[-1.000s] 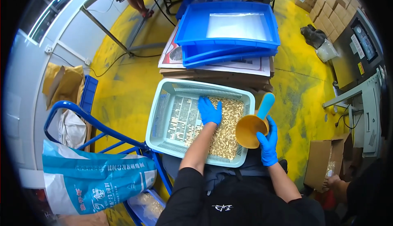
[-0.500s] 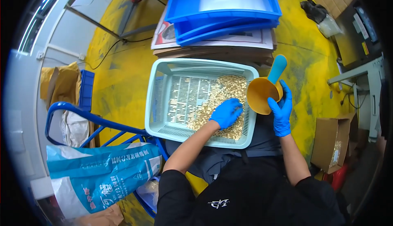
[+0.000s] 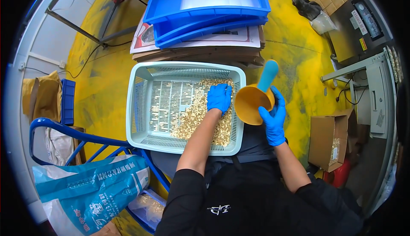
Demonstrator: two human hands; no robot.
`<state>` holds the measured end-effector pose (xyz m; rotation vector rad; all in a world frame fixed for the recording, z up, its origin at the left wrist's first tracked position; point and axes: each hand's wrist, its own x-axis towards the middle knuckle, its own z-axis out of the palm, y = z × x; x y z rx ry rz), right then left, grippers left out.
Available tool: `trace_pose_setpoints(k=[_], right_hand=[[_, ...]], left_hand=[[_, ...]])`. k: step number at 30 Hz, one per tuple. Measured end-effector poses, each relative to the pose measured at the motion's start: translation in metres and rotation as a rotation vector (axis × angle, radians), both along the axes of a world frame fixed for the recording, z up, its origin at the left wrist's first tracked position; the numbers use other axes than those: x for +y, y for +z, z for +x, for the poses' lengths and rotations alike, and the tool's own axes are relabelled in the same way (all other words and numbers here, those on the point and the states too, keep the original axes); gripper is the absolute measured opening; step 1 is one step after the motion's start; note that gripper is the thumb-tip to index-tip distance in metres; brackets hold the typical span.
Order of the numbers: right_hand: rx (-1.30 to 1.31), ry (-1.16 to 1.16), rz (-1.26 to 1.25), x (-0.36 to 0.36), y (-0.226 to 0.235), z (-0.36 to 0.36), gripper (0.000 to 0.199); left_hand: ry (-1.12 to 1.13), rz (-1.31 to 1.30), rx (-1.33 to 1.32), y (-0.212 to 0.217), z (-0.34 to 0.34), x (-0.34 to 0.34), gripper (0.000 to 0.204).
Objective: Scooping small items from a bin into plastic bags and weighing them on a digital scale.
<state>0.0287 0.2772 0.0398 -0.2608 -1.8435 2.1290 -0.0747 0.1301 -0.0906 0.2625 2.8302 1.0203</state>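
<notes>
**A:** Left hand (image 3: 219, 98) is down inside the pale green slotted basket (image 3: 141, 103), blue glove flat, fingers spread open on the heap of small golden pieces (image 3: 194, 116). Nothing pinched in that grip, just pressing on the pile.

**B:** And the right hand (image 3: 272, 117)?

**A:** Closed grip around the orange scoop (image 3: 252, 102), fingers wrapped on the outer side of its bowl. The scoop's blue handle (image 3: 268, 74) sticks up and away from the hand.

**B:** Where's the scoop against the basket?

**A:** Just outside the basket's right wall, its rim near the left hand's fingertips, the wall between them. The golden pieces lie under and below the left palm, trailing toward the person's body.

**B:** Beyond the hands?

**A:** Stacked blue trays (image 3: 205, 11) on flattened cardboard (image 3: 192, 53), past the basket's far edge. Yellow floor (image 3: 98, 82) all around.
</notes>
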Motion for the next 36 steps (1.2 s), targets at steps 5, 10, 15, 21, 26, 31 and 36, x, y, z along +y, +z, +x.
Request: trace_pose_setpoints(k=[5, 10, 15, 21, 26, 31, 36], right_hand=[[0.259, 0.196, 0.697, -0.022, 0.007, -0.053, 0.073], [0.359, 0.505, 1.034, -0.071, -0.019, -0.107, 0.069], [0.483, 0.694, 1.363, -0.077, -0.054, -0.123, 0.075], [0.22, 0.675, 1.388, -0.054, -0.047, -0.115, 0.067], [0.049, 0.736, 1.427, -0.062, -0.026, -0.085, 0.069], [-0.042, 0.82, 1.397, -0.062, -0.022, -0.074, 0.071], [-0.09, 0.802, 1.294, -0.067, -0.03, -0.055, 0.069]], left_hand=[[-0.177, -0.062, -0.162, 0.008, 0.024, -0.022, 0.031], [-0.336, -0.137, 0.035, 0.013, 0.059, -0.05, 0.033], [-0.41, 0.052, -0.081, 0.052, 0.09, -0.095, 0.032], [0.249, -0.383, -0.277, 0.058, 0.105, -0.136, 0.064], [0.252, -0.383, -0.469, 0.05, 0.102, -0.138, 0.076], [0.216, -0.293, -0.575, 0.042, 0.102, -0.133, 0.078], [0.242, -0.2, -0.644, 0.033, 0.106, -0.129, 0.086]])
